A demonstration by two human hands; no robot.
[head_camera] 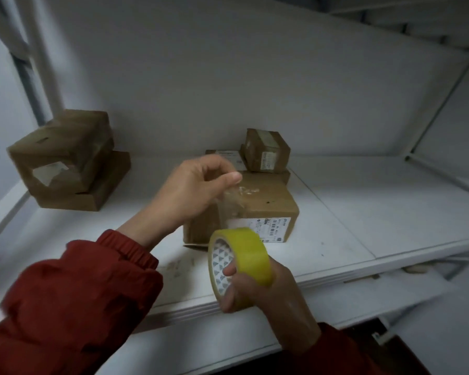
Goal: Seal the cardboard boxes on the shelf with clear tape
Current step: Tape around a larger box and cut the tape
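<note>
Head view looks down on a white shelf [349, 212] where the taping of one cardboard box [266, 207] near the front edge appears to be under way. The right hand [268, 288] is wrapped around a yellowish tape roll [241, 258], thumb hooked into the core, held just in front of the shelf's front edge. The left hand [192, 190], arm reaching in from the left in a red sleeve [73, 293], is raised over the box with thumb and fingers pinched on the free end of a clear tape strip [232, 198] that runs down toward the roll. My reading: the strip is being drawn out; next it must be laid flat across the box's top and pressed down. Other boxes sit toward the back: a stacked pair [71, 163] at the left end, a small box [266, 151] behind the one in hand.
</note>
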